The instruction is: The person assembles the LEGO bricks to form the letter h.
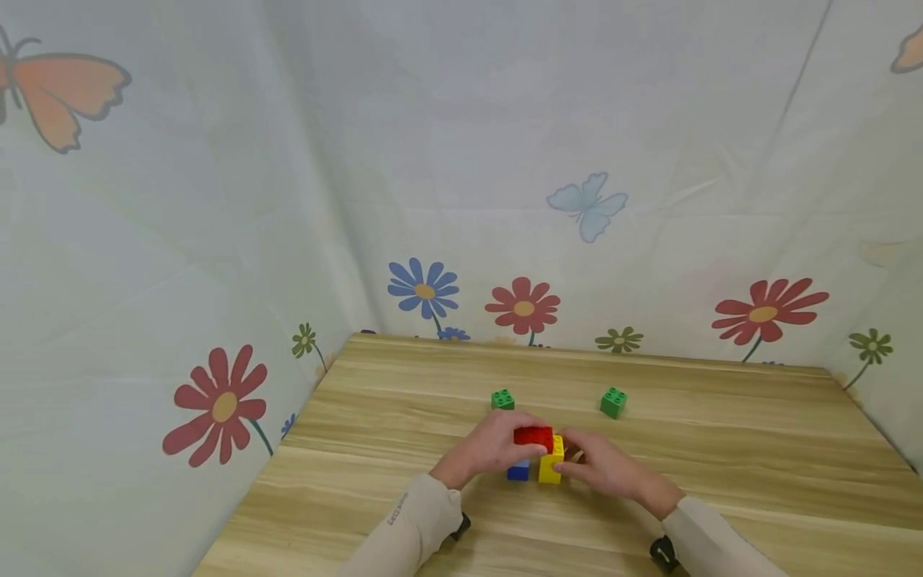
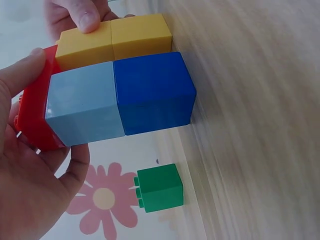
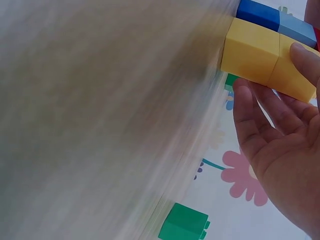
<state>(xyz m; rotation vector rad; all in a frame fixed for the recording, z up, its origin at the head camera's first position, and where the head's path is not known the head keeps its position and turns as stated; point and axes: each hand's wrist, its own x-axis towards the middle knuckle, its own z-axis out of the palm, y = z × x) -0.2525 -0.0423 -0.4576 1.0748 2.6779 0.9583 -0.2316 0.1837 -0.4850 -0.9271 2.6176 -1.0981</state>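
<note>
My left hand (image 1: 493, 443) grips a red brick (image 1: 534, 437) between thumb and fingers. Below the red brick stands a light blue brick (image 2: 85, 105) on a dark blue brick (image 2: 155, 90), as the left wrist view shows. Beside that pair are two stacked yellow bricks (image 1: 550, 470), with some studs bare at the top next to the red one. The right hand (image 1: 602, 465) holds the upper yellow brick (image 3: 292, 70), its thumb on the near face and fingers on the side. Both stacks stand upright on the table, close together.
Two green bricks lie farther back on the wooden table (image 1: 404, 417): one green brick (image 1: 502, 399) just beyond the left hand, another green brick (image 1: 614, 402) to the right. A flower-patterned cloth (image 1: 461, 160) hangs behind the table and along its left side.
</note>
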